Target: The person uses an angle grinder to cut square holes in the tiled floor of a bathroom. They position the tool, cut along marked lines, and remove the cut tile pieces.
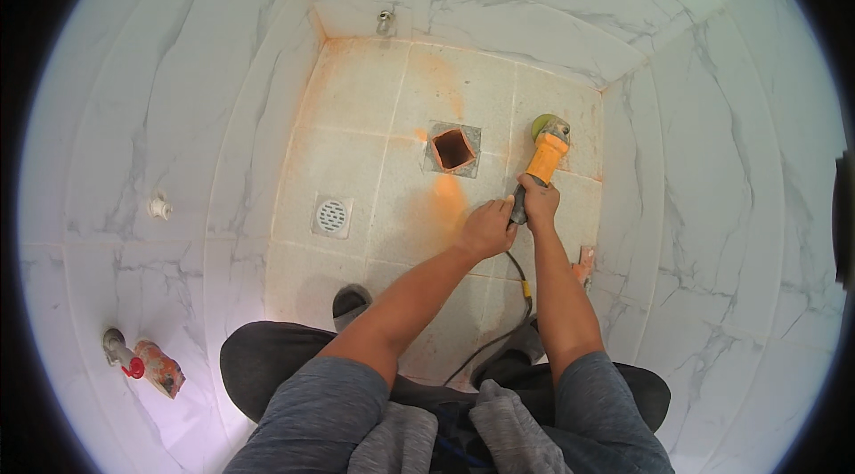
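An orange angle grinder with a dark rear handle and a greenish disc is held low over the pale floor tiles, its head pointing away from me. My right hand wraps around the handle just behind the orange body. At the handle's back end, my left hand is closed with its fingers against it. From there a dark power cord with a yellow band runs back between my legs. Left of the grinder lies a square hole with orange-red edges, set in a grey patch of floor.
A round slotted drain cover sits in the floor at the left. Orange dust streaks the tiles. Marbled walls close in on three sides. A reddish piece stands by the right wall. A red-handled tap juts from the left wall.
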